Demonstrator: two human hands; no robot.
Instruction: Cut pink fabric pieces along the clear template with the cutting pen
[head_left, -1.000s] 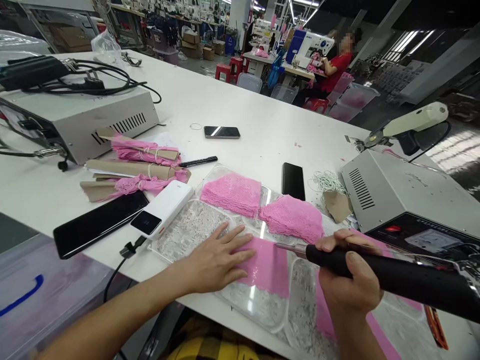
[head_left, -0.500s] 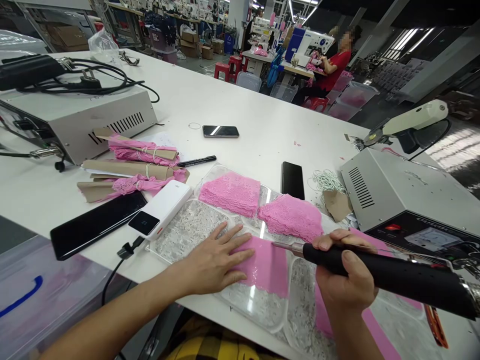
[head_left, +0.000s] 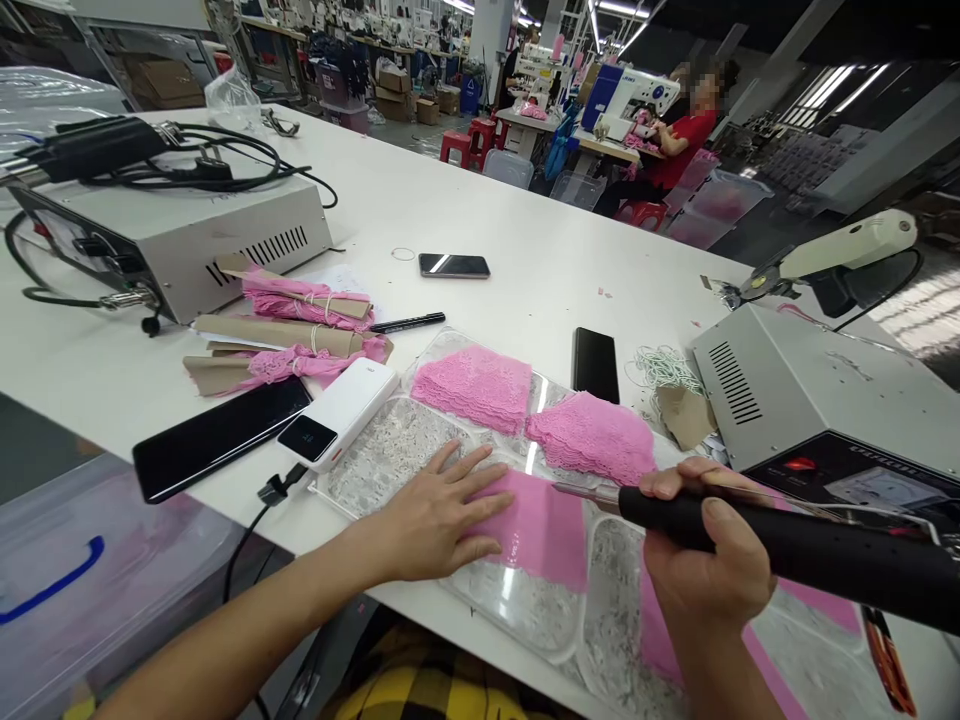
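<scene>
Left hand [head_left: 435,515] lies flat and open, fingers spread, pressing the pink lace strip [head_left: 544,530] onto the clear plate [head_left: 517,605] at the desk's [head_left: 487,200] near edge. Right hand [head_left: 709,560] is clenched around the black-handled cutting tool [head_left: 787,545]; I note its metal tip touching the strip's far edge.
</scene>
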